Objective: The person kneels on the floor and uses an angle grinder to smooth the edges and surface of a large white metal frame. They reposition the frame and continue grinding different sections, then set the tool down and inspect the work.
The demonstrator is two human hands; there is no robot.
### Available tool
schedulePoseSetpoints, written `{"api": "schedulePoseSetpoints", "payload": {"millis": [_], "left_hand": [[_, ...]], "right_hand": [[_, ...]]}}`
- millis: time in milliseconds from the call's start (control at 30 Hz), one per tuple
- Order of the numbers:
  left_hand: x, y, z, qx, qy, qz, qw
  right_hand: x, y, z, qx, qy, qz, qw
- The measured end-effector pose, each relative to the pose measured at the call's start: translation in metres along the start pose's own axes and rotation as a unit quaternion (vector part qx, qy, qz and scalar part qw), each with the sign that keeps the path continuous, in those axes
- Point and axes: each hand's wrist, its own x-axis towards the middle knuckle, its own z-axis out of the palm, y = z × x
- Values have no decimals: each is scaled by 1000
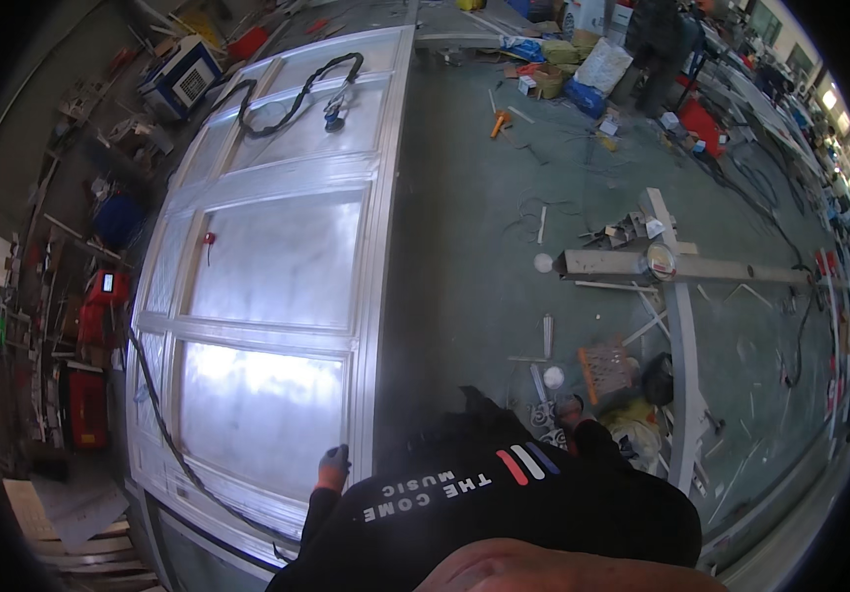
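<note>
My left hand [334,462], in a grey glove, is at the near right edge of a large silver metal door panel [370,286]. Its fingers look curled together; whatever they may hold is too small to make out. My right hand [571,408] is low on the other side of my body, beside ornate scroll-shaped metal pieces [543,414]. Its fingers are too small and dark to read. On the far part of the panel rests a blue sander [334,120] with a dark hose [292,109]. A small red object [210,239] lies on a middle section.
A black cable [163,414] runs along the panel's left side. Right of me, a steel beam frame [681,375] carries a round tin [660,260]. An orange rack [604,370] stands near it. An orange tool [500,123] and scraps lie on the green floor. Red machines [89,405] stand left.
</note>
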Motion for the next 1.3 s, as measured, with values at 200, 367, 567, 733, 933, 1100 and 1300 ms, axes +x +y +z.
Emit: {"api": "schedulePoseSetpoints", "payload": {"millis": [200, 367, 567, 733, 933, 1100, 1300], "left_hand": [[65, 97, -30, 108, 103, 166, 975], [83, 241, -62, 68, 38, 209, 975], [79, 360, -63, 97, -49, 456, 883], [30, 426, -60, 157, -143, 605, 767], [5, 412, -53, 229, -116, 672, 694], [7, 416, -50, 248, -166, 675, 675], [9, 404, -47, 271, -109, 685, 668]], "right_hand": [[-4, -34, -37, 292, 147, -2, 945], [-43, -77, -69, 612, 275, -126, 731], [-100, -150, -104, 712, 261, -346, 553], [-119, -189, -148, 454, 110, -482, 741], [-128, -310, -75, 704, 166, -493, 483], [-133, -319, -65, 693, 13, -493, 526], [-180, -369, -44, 870, -18, -294, 395]]}}
